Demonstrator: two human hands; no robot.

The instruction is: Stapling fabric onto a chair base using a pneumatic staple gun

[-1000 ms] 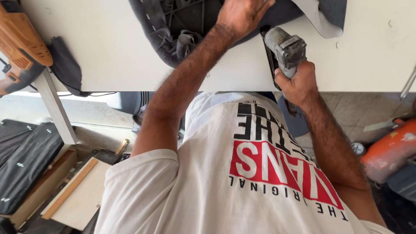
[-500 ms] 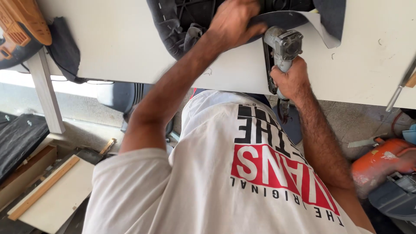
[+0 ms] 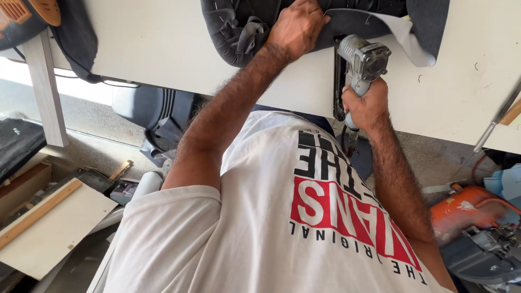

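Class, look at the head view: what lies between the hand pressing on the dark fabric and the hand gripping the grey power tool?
In the head view, between the left hand and the right hand lies the dark fabric's edge, bare white table, and the grey tool's black magazine.

The person wears a white short-sleeved T-shirt (image 3: 260, 228) with black and red lettering; forearms are bare.

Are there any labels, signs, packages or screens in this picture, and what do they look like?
Printed design on the white T-shirt: on the chest, black block lettering around a red panel with white letters.
No packages, signs or screens that I can make out.
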